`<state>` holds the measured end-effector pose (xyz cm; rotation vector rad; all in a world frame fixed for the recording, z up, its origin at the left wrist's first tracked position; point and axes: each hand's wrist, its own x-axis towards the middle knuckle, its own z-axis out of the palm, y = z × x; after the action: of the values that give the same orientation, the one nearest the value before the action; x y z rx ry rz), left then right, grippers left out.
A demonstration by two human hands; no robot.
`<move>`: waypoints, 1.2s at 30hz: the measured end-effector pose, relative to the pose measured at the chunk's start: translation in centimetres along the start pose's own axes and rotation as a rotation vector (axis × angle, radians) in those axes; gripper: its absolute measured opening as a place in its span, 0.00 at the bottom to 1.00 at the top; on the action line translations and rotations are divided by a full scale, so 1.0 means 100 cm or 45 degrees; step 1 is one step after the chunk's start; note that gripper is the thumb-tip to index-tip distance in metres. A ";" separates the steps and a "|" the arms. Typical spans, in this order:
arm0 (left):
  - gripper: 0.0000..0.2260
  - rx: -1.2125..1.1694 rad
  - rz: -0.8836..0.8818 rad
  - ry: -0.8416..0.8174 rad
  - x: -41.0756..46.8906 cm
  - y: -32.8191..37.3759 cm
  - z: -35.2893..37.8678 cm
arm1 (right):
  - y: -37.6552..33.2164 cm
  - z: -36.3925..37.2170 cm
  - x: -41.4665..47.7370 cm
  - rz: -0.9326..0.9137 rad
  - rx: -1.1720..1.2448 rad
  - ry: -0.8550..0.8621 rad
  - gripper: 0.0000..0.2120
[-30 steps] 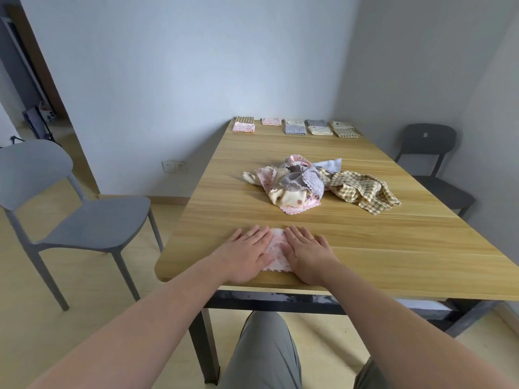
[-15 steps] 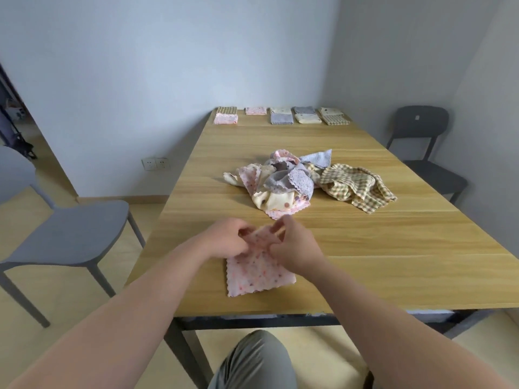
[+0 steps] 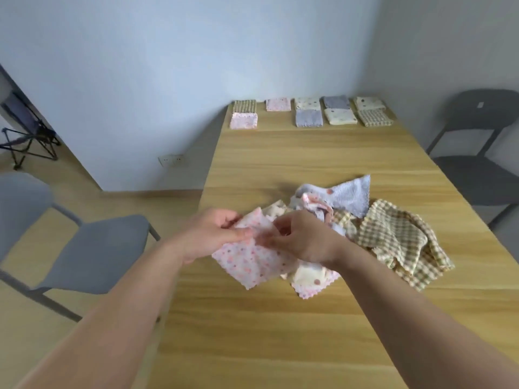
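Both grips are closed on the upper edge of the pink dotted cloth. The left hand pinches it between thumb and curled fingers, and the right hand nips the same edge just beside it, fingers bent inward. Holding it by the top with the hands close together lets the small square hang free, probably so its corners can be matched for a fold. The cloth is raised off the wooden surface, its lower corner drooping in front of the loose pile.

The fabric looks thin, soft and limp, with a zigzag-cut edge and small pink and red dots. The heap behind it holds the same sort of pieces, crumpled and overlapping: a fuzzy grey-blue cloth, a yellow checked cloth and a cream spotted cloth. At the far end lie folded cloths in flat squares, set in two neat rows, apparently the finished ones. A grey plastic chair stands to the left.
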<state>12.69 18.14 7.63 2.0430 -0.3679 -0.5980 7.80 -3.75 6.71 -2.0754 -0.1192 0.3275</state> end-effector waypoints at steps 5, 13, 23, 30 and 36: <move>0.13 -0.137 -0.075 0.178 -0.052 0.055 -0.068 | -0.108 -0.011 0.003 0.158 0.277 -0.093 0.11; 0.08 -0.269 -0.035 0.304 -0.109 0.038 -0.166 | -0.194 0.071 0.006 0.365 0.926 0.125 0.15; 0.12 -0.179 -0.013 0.056 -0.069 0.041 -0.205 | -0.206 0.129 0.003 0.557 1.481 0.486 0.09; 0.06 -0.101 -0.168 -0.289 0.025 0.050 -0.188 | -0.160 0.097 0.039 0.668 1.456 0.813 0.09; 0.12 0.061 -0.289 -0.443 0.096 0.055 -0.194 | -0.133 0.071 0.084 0.735 1.468 0.961 0.09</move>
<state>31.28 24.55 18.32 2.0404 -0.3567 -1.0999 14.51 10.72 13.26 -0.9196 0.9237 -0.0834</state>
